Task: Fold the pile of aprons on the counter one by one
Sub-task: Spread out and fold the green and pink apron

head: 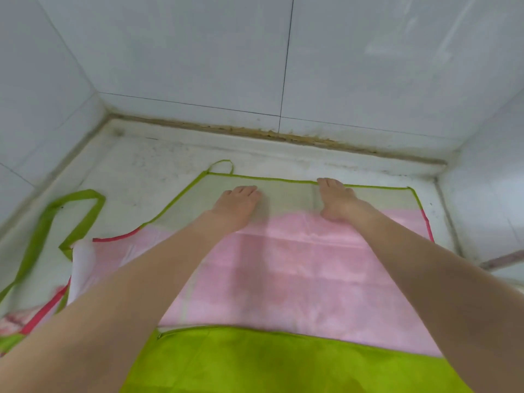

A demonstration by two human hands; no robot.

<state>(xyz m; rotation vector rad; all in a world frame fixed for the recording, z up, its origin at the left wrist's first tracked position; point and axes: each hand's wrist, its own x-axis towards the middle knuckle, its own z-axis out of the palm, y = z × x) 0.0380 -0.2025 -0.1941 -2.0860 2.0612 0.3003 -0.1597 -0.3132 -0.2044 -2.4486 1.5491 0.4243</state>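
Currently, both hands lie flat with straight fingers on the far part of the apron [283,265]; neither holds anything. The left hand [236,204] presses the translucent green-edged panel near its far hem. The right hand [337,201] rests just to its right, fingertips touching the far green hem [368,186].

The apron is spread across the counter [147,165], which runs to the tiled wall [198,52] at the far side. Its pink middle section lies under both forearms, and a solid green band [283,361] covers the near edge. A green strap [76,214] loops out over the counter at the left; a small green loop [221,165] projects at the far left corner. At the near left, more pink and red-edged fabric [17,319] is partly visible; whether it belongs to this apron or to the pile cannot be told.

Judged step: smoothing the spread layer before the next fold. To perform it well:

1. Keep palms flat and pressure light; the fabric looks thin and likely to slide.
2. Stroke outward from the centre towards the left and right edges.
3. Align the far hem straight.
4. Tuck the left strap onto the panel before folding, so it does not trail outside the finished bundle.
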